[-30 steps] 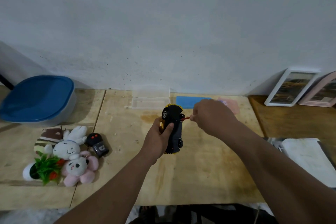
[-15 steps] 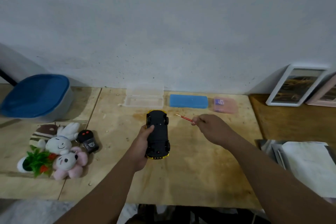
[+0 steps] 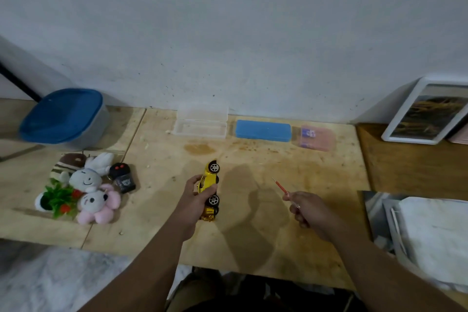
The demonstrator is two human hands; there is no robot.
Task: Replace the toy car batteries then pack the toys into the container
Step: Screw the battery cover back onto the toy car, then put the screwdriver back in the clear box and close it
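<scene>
Head view shows the left hand (image 3: pixel 196 199) wrapped around the yellow toy car (image 3: pixel 209 185), tipped on its side over the table (image 3: pixel 253 235) middle. It looks light, hard, smooth; hold its body, not the wheels. The right hand (image 3: pixel 310 210) pinches a thin red screwdriver (image 3: pixel 281 186).

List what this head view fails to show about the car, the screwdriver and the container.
- Yellow toy car: on its side in the left hand; underside faces away, battery cover unseen.
- Red screwdriver: handle buried in the right hand; tip too small.
- Blue-lidded container: lid on, contents hidden.
</scene>
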